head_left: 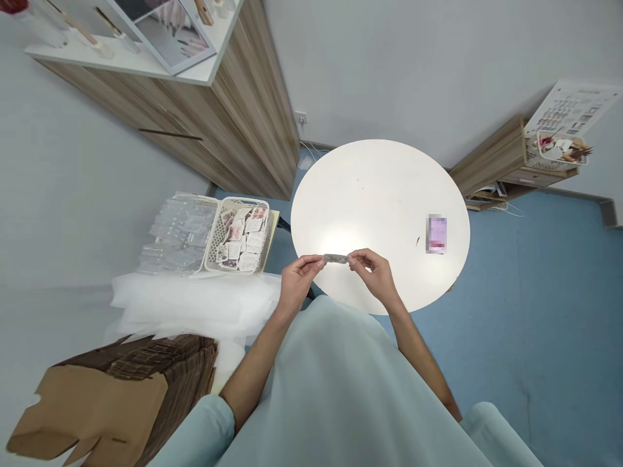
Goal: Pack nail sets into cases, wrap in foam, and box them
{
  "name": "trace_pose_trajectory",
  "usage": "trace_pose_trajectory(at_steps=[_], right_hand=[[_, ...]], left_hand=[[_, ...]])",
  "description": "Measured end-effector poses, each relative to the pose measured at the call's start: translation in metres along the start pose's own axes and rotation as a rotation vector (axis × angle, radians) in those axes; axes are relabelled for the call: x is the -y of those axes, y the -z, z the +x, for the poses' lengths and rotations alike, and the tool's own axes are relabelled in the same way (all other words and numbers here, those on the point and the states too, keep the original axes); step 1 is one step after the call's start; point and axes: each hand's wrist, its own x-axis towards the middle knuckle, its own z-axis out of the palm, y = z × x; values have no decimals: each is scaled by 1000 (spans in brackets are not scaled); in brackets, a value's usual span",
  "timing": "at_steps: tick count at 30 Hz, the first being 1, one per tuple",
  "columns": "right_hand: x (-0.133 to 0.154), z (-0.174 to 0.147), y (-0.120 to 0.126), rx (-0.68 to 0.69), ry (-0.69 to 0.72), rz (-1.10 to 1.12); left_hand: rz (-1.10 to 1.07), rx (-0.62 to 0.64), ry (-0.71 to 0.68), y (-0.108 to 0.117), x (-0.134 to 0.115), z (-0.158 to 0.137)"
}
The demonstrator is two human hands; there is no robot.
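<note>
A small, flat grey strip with rounded ends is stretched between my two hands, above the near part of the round white table. Its exact kind is too small to make out. My left hand pinches the left end between thumb and fingertips. At the opposite end, my right hand grips it the same way, with the other fingers curled. On the table's right side lies a purple-and-pink rectangular item, its details blurred.
Left of the table, a white basket holds small printed packets, beside clear plastic cases. White foam sheets and folded cardboard boxes are stacked nearer me. A wooden cabinet stands behind left; a shelf unit stands right.
</note>
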Motion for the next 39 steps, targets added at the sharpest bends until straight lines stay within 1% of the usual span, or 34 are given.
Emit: trace_pose_trajectory(at_steps=[4, 7, 12, 16, 21, 24, 26, 30, 33, 36, 39], right_hand=[[1, -11, -2, 27, 43, -45], [-2, -19, -3, 65, 87, -84], [-8, -31, -5, 79, 108, -139], [-7, -38, -7, 57, 113, -140], [1, -39, -7, -14, 109, -120], [3, -36, -7, -79, 125, -110], [2, -33, -7, -96, 138, -110], [1, -33, -9, -124, 133, -187], [1, -35, -12, -112, 227, -323], [-2, -35, -14, -8, 367, -505], [-8, -33, -17, 59, 431, -612]], left_hand=[[-28, -15, -9, 1, -6, 1], [-43, 42, 11, 2, -9, 2], [-51, 124, -23, 5, -10, 0], [-11, 144, -38, 6, -14, -4], [-59, 142, -45, 6, -18, -9], [-23, 150, -40, 7, -13, -11], [7, 148, -30, 8, -8, -12], [49, 115, -10, 11, -2, -14], [33, 91, 4, 13, -2, -15], [16, 101, 14, 15, -3, -15], [-9, 134, 38, 17, -3, -16]])
